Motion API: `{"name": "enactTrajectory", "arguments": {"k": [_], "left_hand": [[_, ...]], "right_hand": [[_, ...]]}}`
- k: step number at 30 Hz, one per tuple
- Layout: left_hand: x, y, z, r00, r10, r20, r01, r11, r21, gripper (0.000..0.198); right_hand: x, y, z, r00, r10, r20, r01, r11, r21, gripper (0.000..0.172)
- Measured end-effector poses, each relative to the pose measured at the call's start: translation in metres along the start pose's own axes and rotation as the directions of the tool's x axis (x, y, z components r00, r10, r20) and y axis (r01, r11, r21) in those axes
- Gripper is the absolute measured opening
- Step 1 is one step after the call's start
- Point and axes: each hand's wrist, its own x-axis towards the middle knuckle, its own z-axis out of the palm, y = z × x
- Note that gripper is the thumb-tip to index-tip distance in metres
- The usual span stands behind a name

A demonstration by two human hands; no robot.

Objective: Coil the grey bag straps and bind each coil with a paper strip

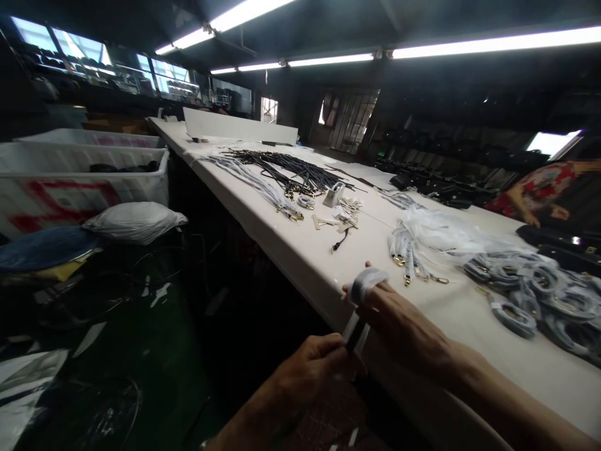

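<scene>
Left hand (pixel 305 369) closed, pinching dark-and-white strap (pixel 353 332) | right hand (pixel 404 319) fingers extended, wound in white loop (pixel 369 282); grip unclear | both just off surface (pixel 300 263) near edge; coiled lanyards (pixel 511 316) beyond it | even tension looks best | strap's lower end hidden behind left hand

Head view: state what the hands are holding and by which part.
A white strap with a dark strip, apparently a lanyard: its looped upper end wraps the fingers of the right hand, and the left hand pinches its lower part.
</scene>
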Motion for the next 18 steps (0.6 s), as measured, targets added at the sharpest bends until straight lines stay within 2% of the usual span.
{"name": "enactTrajectory", "arguments": {"k": [2, 4, 7, 8, 10, 11, 12, 14, 16, 17, 18], "left_hand": [[-0.005, 0.007, -0.015, 0.992, -0.121, 0.023, 0.12, 0.991, 0.052, 0.046], [-0.009, 0.012, -0.026, 0.985, -0.172, -0.02, 0.173, 0.971, 0.168, 0.037], [-0.008, 0.016, -0.035, 0.984, -0.132, -0.12, 0.166, 0.92, 0.354, 0.028], [-0.005, 0.017, -0.036, 0.985, -0.105, -0.136, 0.152, 0.905, 0.398, 0.024], [0.005, 0.016, -0.036, 0.992, -0.032, -0.12, 0.082, 0.895, 0.438, 0.015], [0.012, 0.014, -0.036, 0.997, 0.007, -0.083, 0.029, 0.903, 0.428, 0.015], [0.019, 0.011, -0.034, 0.998, 0.044, -0.039, -0.024, 0.915, 0.403, 0.017], [0.033, 0.003, -0.029, 0.996, 0.08, 0.029, -0.085, 0.943, 0.323, 0.025], [0.046, -0.009, -0.017, 0.998, 0.044, 0.039, -0.05, 0.985, 0.166, 0.035], [0.05, -0.016, -0.008, 1.0, 0.018, 0.017, -0.019, 0.998, 0.057, 0.039], [0.053, -0.023, 0.001, 1.0, 0.003, -0.02, -0.004, 0.998, -0.058, 0.042]], "right_hand": [[-0.008, 0.014, 0.009, 0.973, -0.079, 0.218, 0.122, 0.974, -0.19, 0.015], [-0.019, 0.023, 0.016, 0.938, -0.027, 0.345, 0.129, 0.952, -0.276, 0.011], [-0.04, 0.025, 0.019, 0.9, 0.143, 0.412, -0.018, 0.956, -0.293, 0.007], [-0.046, 0.022, 0.018, 0.877, 0.199, 0.437, -0.1, 0.966, -0.239, 0.01], [-0.054, 0.015, 0.016, 0.802, 0.276, 0.53, -0.324, 0.946, -0.002, 0.021], [-0.056, 0.009, 0.015, 0.767, 0.285, 0.574, -0.446, 0.881, 0.159, 0.027], [-0.057, 0.004, 0.014, 0.747, 0.282, 0.602, -0.551, 0.769, 0.324, 0.032], [-0.055, -0.005, 0.013, 0.751, 0.305, 0.586, -0.655, 0.462, 0.598, 0.039], [-0.049, -0.012, 0.011, 0.782, 0.384, 0.491, -0.59, 0.203, 0.781, 0.039], [-0.045, -0.014, 0.009, 0.794, 0.422, 0.437, -0.526, 0.118, 0.843, 0.039], [-0.041, -0.015, 0.006, 0.804, 0.458, 0.379, -0.458, 0.071, 0.886, 0.039]]}}
